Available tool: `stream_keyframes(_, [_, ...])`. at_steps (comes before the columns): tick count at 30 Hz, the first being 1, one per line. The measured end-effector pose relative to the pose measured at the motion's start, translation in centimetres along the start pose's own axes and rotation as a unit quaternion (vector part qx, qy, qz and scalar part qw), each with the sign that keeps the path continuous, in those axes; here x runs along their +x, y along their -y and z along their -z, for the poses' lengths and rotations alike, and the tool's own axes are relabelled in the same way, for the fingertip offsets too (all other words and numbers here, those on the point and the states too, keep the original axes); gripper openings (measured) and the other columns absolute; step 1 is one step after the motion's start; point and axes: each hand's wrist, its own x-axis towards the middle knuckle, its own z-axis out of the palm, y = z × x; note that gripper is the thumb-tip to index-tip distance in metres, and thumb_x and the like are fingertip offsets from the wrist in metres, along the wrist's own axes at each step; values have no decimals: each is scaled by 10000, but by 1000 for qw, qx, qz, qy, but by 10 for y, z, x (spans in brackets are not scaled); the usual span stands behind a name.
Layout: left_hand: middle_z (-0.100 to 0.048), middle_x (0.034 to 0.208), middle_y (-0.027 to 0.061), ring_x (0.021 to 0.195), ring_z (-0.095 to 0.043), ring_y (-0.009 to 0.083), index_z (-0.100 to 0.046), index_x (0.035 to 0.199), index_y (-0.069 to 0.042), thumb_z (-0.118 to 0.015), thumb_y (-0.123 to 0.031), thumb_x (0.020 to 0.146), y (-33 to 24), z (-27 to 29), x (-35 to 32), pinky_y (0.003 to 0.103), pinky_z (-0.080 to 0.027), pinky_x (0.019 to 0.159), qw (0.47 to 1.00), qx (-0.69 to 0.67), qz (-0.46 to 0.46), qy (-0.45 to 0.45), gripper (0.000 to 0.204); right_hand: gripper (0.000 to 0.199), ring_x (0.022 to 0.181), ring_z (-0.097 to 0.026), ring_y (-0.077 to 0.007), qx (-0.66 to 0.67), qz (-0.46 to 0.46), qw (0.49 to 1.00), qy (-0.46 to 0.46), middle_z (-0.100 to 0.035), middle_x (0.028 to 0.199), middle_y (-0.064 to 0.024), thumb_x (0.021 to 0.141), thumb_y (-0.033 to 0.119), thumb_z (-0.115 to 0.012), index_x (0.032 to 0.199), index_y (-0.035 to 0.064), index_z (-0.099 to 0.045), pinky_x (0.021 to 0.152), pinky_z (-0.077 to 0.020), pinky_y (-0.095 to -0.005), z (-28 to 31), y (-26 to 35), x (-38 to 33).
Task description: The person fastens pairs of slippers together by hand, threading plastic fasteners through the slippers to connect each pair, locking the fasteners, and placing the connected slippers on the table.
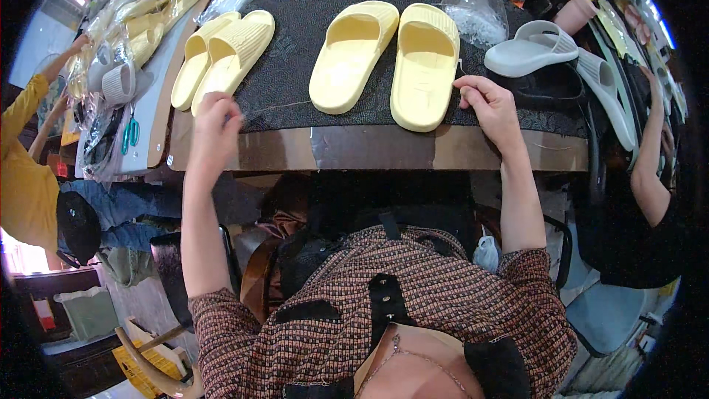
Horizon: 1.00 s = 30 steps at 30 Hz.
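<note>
A pair of pale yellow slippers, the left slipper (347,66) and the right slipper (425,92), lies on the dark patterned cloth in front of me. My right hand (490,107) is closed in a pinch beside the right slipper's outer edge; whatever its fingertips hold is too small to name. A thin light line shows just above them. My left hand (215,133) has its fingers curled together, slightly blurred, at the toe-away end of another yellow pair (235,55). Between my left hand and the middle pair a thin thread-like line (284,106) crosses the cloth.
Grey slippers (532,50) sit at the right, near a pink cup (575,13). A clear plastic bag (476,7) lies behind. Bagged slippers (140,29) and teal-handled scissors (131,133) are on the left table. The wooden table edge (354,149) runs before me; other people work at both sides.
</note>
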Motion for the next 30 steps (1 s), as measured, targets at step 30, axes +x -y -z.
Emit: stream_keyframes(30, [-654, 828, 190, 824, -639, 285, -638, 957, 33, -485, -21, 789, 143, -33, -339, 345, -486, 716, 886, -34, 450, 111, 233, 266, 486, -309, 1, 145, 48, 984, -89, -522, 712, -18, 909, 87, -466, 1146, -15, -531, 427, -195, -137, 26, 80, 15])
